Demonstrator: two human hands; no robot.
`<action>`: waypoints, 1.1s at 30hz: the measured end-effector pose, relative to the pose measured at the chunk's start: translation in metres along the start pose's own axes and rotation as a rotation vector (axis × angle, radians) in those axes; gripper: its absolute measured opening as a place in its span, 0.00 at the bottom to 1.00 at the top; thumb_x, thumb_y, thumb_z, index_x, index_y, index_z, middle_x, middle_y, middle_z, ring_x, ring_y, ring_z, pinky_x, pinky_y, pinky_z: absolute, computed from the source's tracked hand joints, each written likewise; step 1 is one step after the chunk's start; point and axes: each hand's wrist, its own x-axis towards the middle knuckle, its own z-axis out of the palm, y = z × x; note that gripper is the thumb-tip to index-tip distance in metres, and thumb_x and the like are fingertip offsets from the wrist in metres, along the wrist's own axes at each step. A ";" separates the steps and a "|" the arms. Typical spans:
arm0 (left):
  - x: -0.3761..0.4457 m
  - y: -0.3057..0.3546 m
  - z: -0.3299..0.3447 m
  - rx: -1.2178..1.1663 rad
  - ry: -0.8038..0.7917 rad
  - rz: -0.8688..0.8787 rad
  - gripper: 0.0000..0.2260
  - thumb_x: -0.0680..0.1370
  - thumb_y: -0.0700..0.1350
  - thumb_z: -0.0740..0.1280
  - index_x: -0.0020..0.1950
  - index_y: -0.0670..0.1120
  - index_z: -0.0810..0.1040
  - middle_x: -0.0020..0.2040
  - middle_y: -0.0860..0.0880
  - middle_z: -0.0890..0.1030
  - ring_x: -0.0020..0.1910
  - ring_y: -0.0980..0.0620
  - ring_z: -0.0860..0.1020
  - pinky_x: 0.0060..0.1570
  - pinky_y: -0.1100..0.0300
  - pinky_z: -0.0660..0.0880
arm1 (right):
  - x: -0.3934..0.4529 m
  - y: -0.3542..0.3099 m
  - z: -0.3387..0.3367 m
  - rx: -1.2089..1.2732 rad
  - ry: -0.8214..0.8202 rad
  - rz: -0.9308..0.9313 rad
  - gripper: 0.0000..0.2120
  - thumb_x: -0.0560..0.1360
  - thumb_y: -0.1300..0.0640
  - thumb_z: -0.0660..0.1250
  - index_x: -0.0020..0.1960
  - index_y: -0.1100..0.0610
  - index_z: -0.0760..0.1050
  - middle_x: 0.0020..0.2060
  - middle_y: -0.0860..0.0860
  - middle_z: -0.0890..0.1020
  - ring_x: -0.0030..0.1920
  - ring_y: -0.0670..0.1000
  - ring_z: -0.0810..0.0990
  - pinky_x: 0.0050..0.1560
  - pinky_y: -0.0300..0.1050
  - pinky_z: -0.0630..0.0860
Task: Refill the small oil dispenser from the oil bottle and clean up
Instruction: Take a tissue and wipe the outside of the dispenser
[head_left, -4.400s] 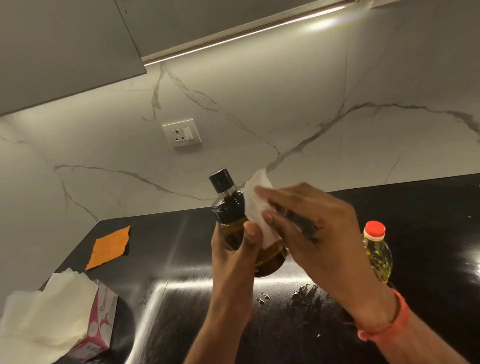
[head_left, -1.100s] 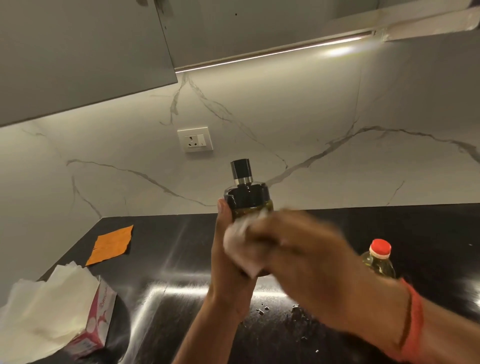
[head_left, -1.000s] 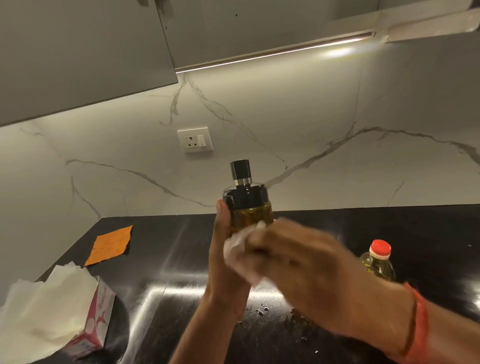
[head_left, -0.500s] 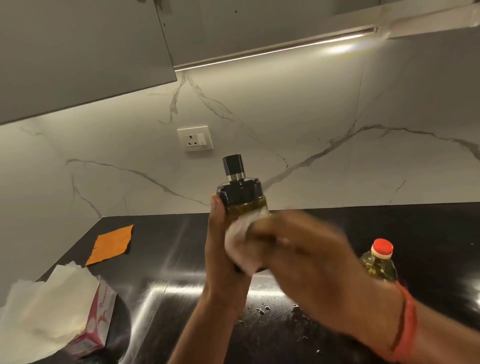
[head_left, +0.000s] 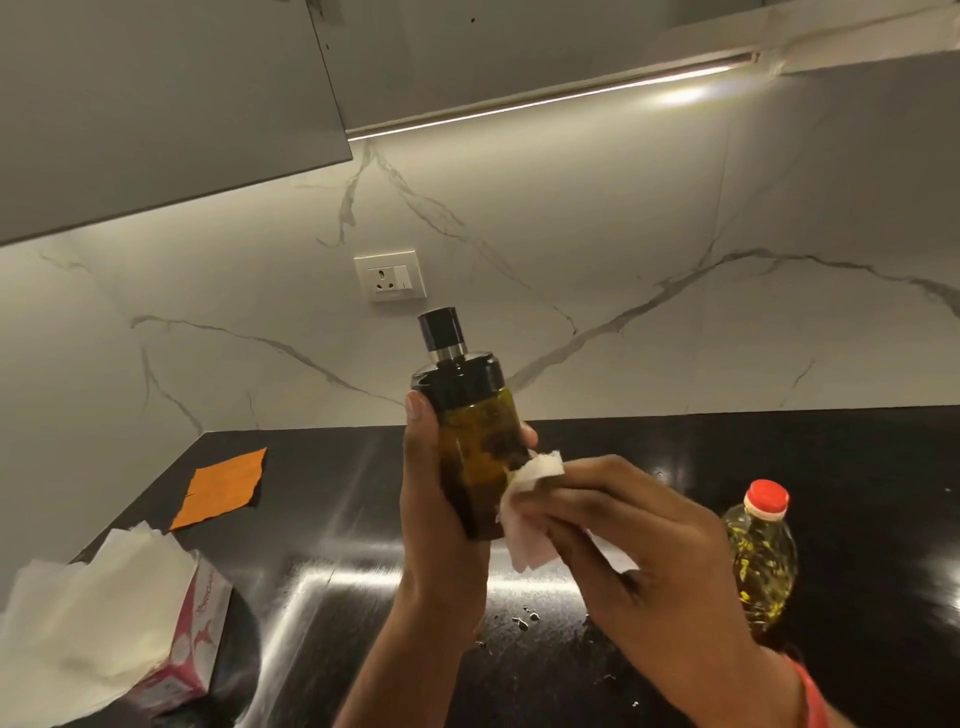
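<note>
The filling part looks done, and the cleaning part is under way. The small brown glass oil dispenser with a black cap (head_left: 470, 436) has its cap on and is held up in the air above the shiny black counter (head_left: 857, 467), leaning a little. Dark golden oil shows through the glass, but I cannot tell how high it goes. The left hand (head_left: 441, 525) has its fingers and thumb curled round the dispenser's body. The right hand (head_left: 639, 545) pinches a crumpled white tissue (head_left: 530, 514) and presses it on the dispenser's lower side, so it seems to be wiping off oil. The clear plastic oil bottle with a red cap (head_left: 759, 556) stands closed near the front right of the counter, with yellow oil in it. Little drops (head_left: 524, 618) lie near the front edge, so they likely need wiping too. A pink tissue box with white tissues sticking out (head_left: 171, 639) sits at the front left corner, and a flat orange cloth (head_left: 223, 488) lies near the back left corner.
</note>
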 end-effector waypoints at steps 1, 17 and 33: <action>0.000 -0.003 -0.003 0.019 -0.005 0.000 0.29 0.79 0.68 0.51 0.48 0.50 0.84 0.41 0.43 0.83 0.38 0.47 0.81 0.41 0.53 0.79 | -0.002 -0.002 0.001 0.005 0.023 0.033 0.10 0.75 0.53 0.71 0.53 0.55 0.85 0.52 0.44 0.84 0.56 0.36 0.79 0.56 0.26 0.74; 0.001 0.005 0.004 0.031 -0.233 -0.002 0.31 0.69 0.63 0.75 0.63 0.44 0.79 0.52 0.44 0.84 0.49 0.48 0.83 0.47 0.59 0.81 | 0.006 -0.007 0.014 0.738 0.048 0.550 0.30 0.65 0.57 0.76 0.66 0.49 0.76 0.55 0.40 0.86 0.57 0.42 0.84 0.54 0.38 0.81; 0.000 0.001 0.018 -0.008 -0.082 0.093 0.19 0.74 0.57 0.70 0.60 0.48 0.78 0.51 0.40 0.79 0.43 0.44 0.78 0.42 0.54 0.79 | -0.010 -0.019 0.018 0.068 0.013 0.154 0.20 0.84 0.43 0.54 0.76 0.36 0.62 0.74 0.28 0.64 0.72 0.36 0.69 0.66 0.26 0.66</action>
